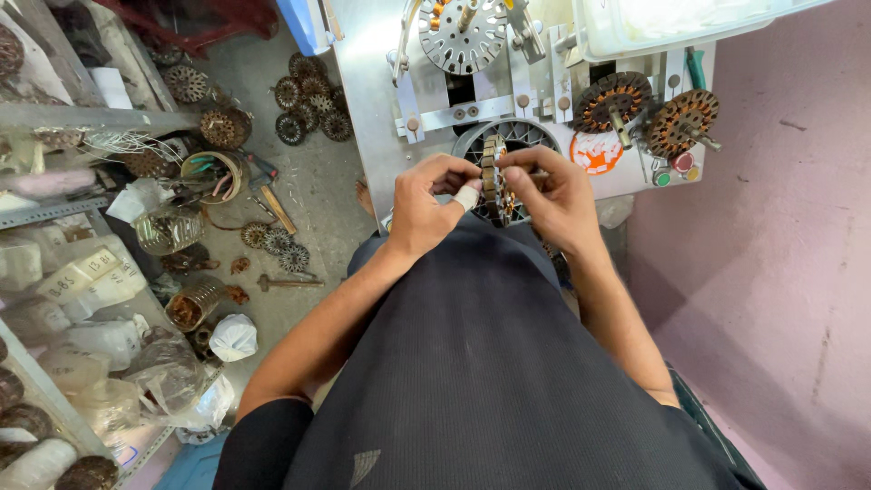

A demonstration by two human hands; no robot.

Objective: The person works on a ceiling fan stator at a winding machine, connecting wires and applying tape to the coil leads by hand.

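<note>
— How many things do you hold now, and how?

— You hold one round stator core (495, 180), seen on its edge, in front of your chest and just before the grey metal machine (381, 82). Your left hand (425, 207) pinches its left side; one finger has a white wrap (466, 197). Your right hand (555, 198) closes its fingers on the right side and the top.

— What do you count on the machine?

— One pale slotted disc (463, 34) at the top and two wound cores with copper wire (610, 100) (680, 120) at your right. Near them there is a round orange and white sticker (595, 152) and three small round buttons (682, 163): one red, one green, one orange.

— And on the floor?

— A group of about seven rusty discs (313, 109) beside the machine, three more (277, 245) lower, and one white bag (233, 338). On the shelves at your left lie pale packets with white labels (86, 272).

— What is unclear?

— Your hands cover most of the core. The white tray (635, 27) is cut by the top edge. The wrapped things in the plastic bags (154, 377) I cannot make out.
</note>
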